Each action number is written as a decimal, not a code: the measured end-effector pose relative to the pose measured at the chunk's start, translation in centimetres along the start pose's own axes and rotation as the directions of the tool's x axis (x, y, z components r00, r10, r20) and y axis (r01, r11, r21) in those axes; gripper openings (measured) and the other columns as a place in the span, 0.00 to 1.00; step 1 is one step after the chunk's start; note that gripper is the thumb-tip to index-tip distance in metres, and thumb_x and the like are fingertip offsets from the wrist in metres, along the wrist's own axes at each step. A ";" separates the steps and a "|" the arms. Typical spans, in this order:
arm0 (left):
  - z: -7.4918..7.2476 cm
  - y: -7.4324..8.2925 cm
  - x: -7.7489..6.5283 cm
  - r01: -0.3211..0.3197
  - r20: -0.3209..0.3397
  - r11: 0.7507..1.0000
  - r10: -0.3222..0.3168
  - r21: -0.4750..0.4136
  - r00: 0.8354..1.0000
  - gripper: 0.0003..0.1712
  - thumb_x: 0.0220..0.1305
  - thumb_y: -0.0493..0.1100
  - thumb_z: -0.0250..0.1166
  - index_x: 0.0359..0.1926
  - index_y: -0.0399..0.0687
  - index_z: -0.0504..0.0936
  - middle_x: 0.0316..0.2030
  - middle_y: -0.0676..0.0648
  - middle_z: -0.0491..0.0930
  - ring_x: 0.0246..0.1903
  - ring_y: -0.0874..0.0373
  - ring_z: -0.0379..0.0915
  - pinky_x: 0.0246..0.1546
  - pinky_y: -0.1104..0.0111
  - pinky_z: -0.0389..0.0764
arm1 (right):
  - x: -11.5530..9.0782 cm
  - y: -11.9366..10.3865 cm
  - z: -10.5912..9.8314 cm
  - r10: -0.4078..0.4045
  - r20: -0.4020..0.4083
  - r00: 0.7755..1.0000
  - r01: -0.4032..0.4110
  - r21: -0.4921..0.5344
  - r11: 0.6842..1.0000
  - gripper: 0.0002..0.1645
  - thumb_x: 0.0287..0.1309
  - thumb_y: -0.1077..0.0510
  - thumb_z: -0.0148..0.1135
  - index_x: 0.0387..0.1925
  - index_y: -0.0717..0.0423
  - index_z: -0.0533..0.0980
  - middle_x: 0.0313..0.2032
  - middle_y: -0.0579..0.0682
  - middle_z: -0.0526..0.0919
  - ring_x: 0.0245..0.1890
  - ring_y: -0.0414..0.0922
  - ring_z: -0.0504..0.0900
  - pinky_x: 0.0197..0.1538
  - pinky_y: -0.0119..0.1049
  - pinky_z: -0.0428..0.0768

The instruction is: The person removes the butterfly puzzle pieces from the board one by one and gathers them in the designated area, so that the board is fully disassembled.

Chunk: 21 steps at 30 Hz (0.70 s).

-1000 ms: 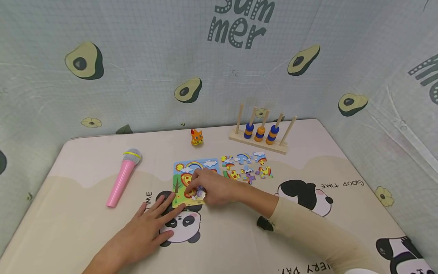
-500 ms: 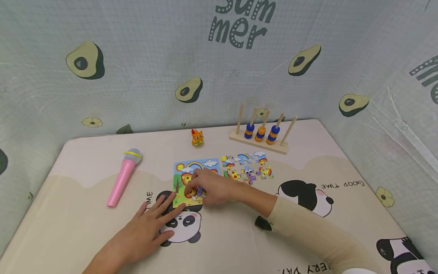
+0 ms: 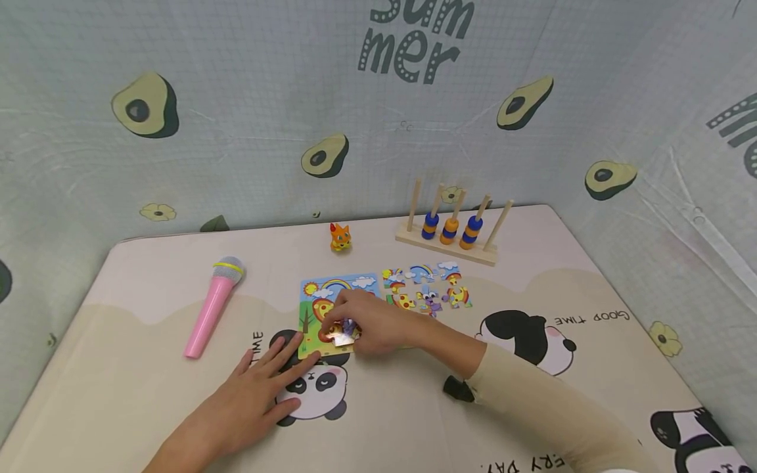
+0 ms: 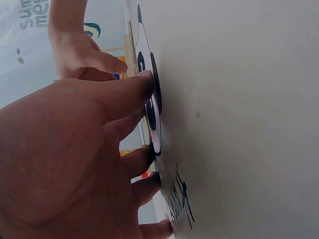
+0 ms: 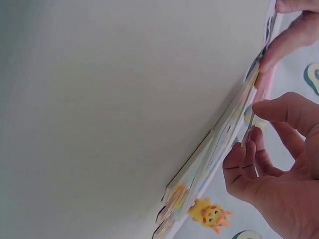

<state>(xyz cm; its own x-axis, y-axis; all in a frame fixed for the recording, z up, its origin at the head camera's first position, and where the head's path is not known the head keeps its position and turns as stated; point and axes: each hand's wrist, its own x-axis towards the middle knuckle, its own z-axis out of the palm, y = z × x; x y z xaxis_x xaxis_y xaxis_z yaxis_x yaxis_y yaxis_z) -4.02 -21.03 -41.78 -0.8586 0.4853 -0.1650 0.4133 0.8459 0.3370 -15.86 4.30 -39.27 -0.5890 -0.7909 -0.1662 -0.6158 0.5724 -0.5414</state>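
My right hand point(image 3: 381, 323) pinches a small jigsaw puzzle piece point(image 3: 343, 339) with glossy, light-catching printing over the lower part of the colourful puzzle board point(image 3: 306, 309). In the right wrist view the puzzle piece shows edge-on between thumb and fingers, tilted just over the board. My left hand point(image 3: 251, 401) lies spread on the printed cloth, its fingertips at the board's lower left edge. Right of the board, several loose puzzle pieces point(image 3: 430, 301) lie in two rows. The right hand hides the board's middle and right part.
A pink toy microphone point(image 3: 209, 314) lies on the left. Behind the board stands a small orange animal figure point(image 3: 340, 238). A wooden peg rack point(image 3: 446, 248) with blue and orange beads stands at the back right, near the patterned curtain point(image 3: 260, 98).
The pinched puzzle piece has tilted in my right hand, and its face now catches bright light. My right hand has shifted only slightly; the left hand stays where it was.
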 end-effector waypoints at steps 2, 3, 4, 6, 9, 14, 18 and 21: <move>0.0 -0.1 0.0 -0.001 0.001 1.000 0.001 0.001 1.000 0.39 0.71 0.59 0.65 0.79 0.71 0.63 0.83 0.47 0.52 0.79 0.35 0.53 0.70 0.26 0.56 | -0.3 0.2 -0.1 0.012 -0.002 1.000 -0.012 0.018 1.000 0.36 0.47 0.73 0.67 0.54 0.37 0.85 0.50 0.42 0.76 0.52 0.40 0.71 0.51 0.31 0.75; 0.0 -0.1 0.0 0.002 0.003 1.000 -0.002 0.000 1.000 0.39 0.71 0.59 0.65 0.79 0.72 0.63 0.83 0.47 0.52 0.79 0.36 0.53 0.70 0.26 0.55 | -0.4 0.3 -0.1 0.017 -0.002 1.000 -0.017 0.024 1.000 0.36 0.47 0.73 0.67 0.54 0.37 0.85 0.51 0.42 0.76 0.51 0.41 0.71 0.50 0.31 0.75; 0.1 -0.1 0.0 0.004 0.005 1.000 -0.004 -0.001 1.000 0.39 0.71 0.59 0.65 0.79 0.72 0.63 0.83 0.47 0.51 0.79 0.36 0.53 0.70 0.26 0.55 | -0.5 0.4 -0.1 0.024 -0.003 1.000 -0.024 0.029 0.999 0.36 0.47 0.73 0.67 0.54 0.36 0.85 0.51 0.42 0.76 0.51 0.41 0.71 0.49 0.31 0.76; 0.1 -0.1 0.0 0.008 0.005 1.000 -0.008 0.000 1.000 0.39 0.71 0.59 0.65 0.79 0.73 0.63 0.83 0.48 0.51 0.79 0.36 0.52 0.70 0.27 0.55 | -0.8 0.6 -0.2 0.029 -0.007 1.000 -0.029 0.026 0.999 0.36 0.49 0.73 0.67 0.55 0.36 0.85 0.52 0.42 0.76 0.52 0.40 0.72 0.51 0.32 0.77; 0.2 -0.2 0.0 0.009 0.002 1.000 -0.009 0.003 1.000 0.39 0.71 0.59 0.65 0.79 0.73 0.63 0.83 0.48 0.51 0.79 0.36 0.52 0.70 0.27 0.55 | -1.3 1.0 -0.3 0.038 -0.012 0.999 -0.037 0.029 0.999 0.34 0.51 0.71 0.69 0.56 0.37 0.85 0.53 0.42 0.77 0.54 0.40 0.72 0.57 0.35 0.78; 0.2 -0.1 0.0 0.005 0.000 1.000 -0.005 0.006 1.000 0.39 0.71 0.60 0.65 0.79 0.72 0.63 0.83 0.47 0.52 0.79 0.36 0.53 0.70 0.27 0.56 | -2.2 1.5 -0.6 0.058 -0.018 0.998 -0.057 0.041 0.998 0.34 0.50 0.72 0.69 0.55 0.36 0.85 0.53 0.41 0.78 0.57 0.41 0.72 0.61 0.39 0.77; 0.2 -0.1 0.0 0.008 0.006 1.000 -0.008 0.001 1.000 0.39 0.72 0.60 0.64 0.79 0.72 0.63 0.83 0.48 0.52 0.79 0.36 0.53 0.71 0.27 0.55 | -2.9 1.9 -0.8 0.068 -0.026 0.997 -0.066 0.061 0.996 0.34 0.50 0.73 0.68 0.53 0.36 0.85 0.55 0.41 0.78 0.59 0.42 0.72 0.65 0.43 0.76; 0.1 -0.1 0.0 0.003 0.006 1.000 -0.003 0.002 1.000 0.38 0.72 0.60 0.64 0.79 0.72 0.63 0.83 0.47 0.52 0.79 0.36 0.53 0.70 0.27 0.55 | -3.4 2.2 -0.9 0.072 -0.035 0.997 -0.070 0.056 0.996 0.34 0.50 0.74 0.67 0.53 0.36 0.85 0.55 0.42 0.78 0.58 0.42 0.73 0.62 0.43 0.77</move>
<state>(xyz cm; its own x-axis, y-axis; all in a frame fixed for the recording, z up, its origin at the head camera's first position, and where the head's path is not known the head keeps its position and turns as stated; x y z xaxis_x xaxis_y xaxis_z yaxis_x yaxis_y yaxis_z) -4.00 -21.06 -41.93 -0.8580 0.4839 -0.1722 0.4112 0.8480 0.3343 -15.69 8.42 -39.11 -0.6495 -0.7398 -0.1758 -0.5428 0.6130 -0.5741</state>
